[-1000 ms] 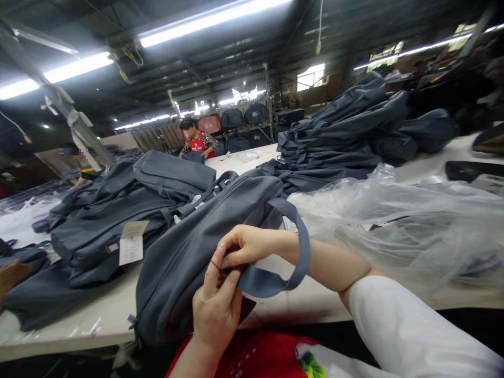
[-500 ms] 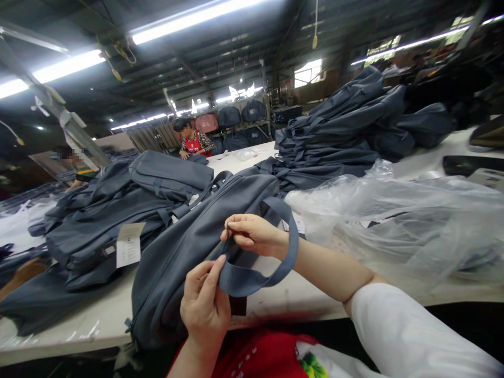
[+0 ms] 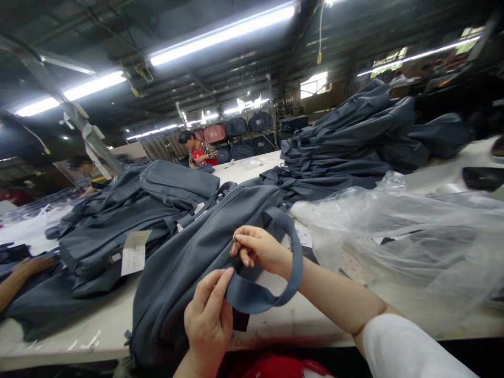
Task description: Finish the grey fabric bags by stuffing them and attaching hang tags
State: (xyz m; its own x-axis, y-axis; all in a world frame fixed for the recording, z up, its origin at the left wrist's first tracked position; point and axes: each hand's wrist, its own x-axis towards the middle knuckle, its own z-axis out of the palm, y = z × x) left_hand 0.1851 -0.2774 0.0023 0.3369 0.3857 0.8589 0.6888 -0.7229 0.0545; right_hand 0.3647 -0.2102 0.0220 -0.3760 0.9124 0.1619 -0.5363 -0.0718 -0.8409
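Note:
A grey-blue bag (image 3: 197, 262) lies lengthwise on the white table (image 3: 291, 320) in front of me. Its webbing handle (image 3: 283, 283) loops round my right wrist. My left hand (image 3: 208, 320) pinches the near end of that handle between thumb and fingers. My right hand (image 3: 258, 249), passed through the loop, pinches something thin and small at the bag's upper side; I cannot make out what it is.
More grey-blue bags (image 3: 118, 220) with a paper tag (image 3: 134, 252) are piled at left, a taller stack (image 3: 354, 136) at back right. Clear plastic bags (image 3: 413, 236) cover the right. Another person's hand (image 3: 23, 270) rests at far left; a person in red (image 3: 200, 149) works at the far end.
My right hand lifted off the handle end and rose a little, pinching. My left hand shifted to pinch the handle alone. The view tilted down slightly.

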